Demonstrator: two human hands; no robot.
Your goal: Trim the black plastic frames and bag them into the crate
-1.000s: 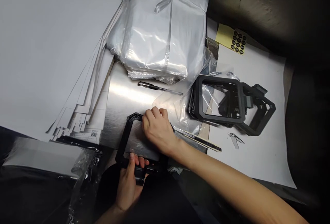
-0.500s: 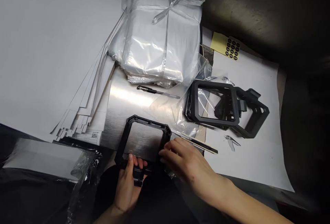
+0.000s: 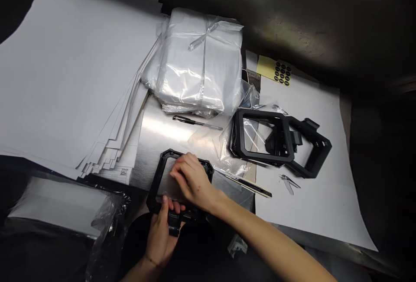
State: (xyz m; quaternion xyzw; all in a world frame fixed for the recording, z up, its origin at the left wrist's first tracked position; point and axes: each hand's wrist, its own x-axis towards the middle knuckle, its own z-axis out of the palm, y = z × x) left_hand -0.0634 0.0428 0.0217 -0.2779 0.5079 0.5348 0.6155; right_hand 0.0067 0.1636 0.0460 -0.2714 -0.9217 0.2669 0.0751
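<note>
- The black frame (image 3: 155,184) is in front of the person, over the near side of the shiny metal table (image 3: 154,132). Its low side seems to stick out past the table's edge, above dark clothes.
- The left hand (image 3: 159,236) holds the low side, with the thumb on top and fingers curled around it by a dark block (image 3: 174,223). It looks like a good place to hold, as it keeps the frame steady and leaves the top and sides free.
- The right hand (image 3: 195,182) is over the frame's window, with its fingers bent close together. I cannot tell if there is something small in them, or if they touch the frame.
- The pen (image 3: 196,122) lies flat, past the frame's far side, so it does not get in the way.
- Two more frames, a square one (image 3: 239,137) and a tilted one (image 3: 320,158), sit together on the right, maybe to be easy to reach.
- There is some open metal between the held frame and the pen.
- The left side is tighter, as the paper pile (image 3: 74,74) has loose corners near the frame.
- On the right, a thin black strip (image 3: 250,185) lies near the right arm, and small snips (image 3: 287,183) lie farther out on white paper (image 3: 315,217).
</note>
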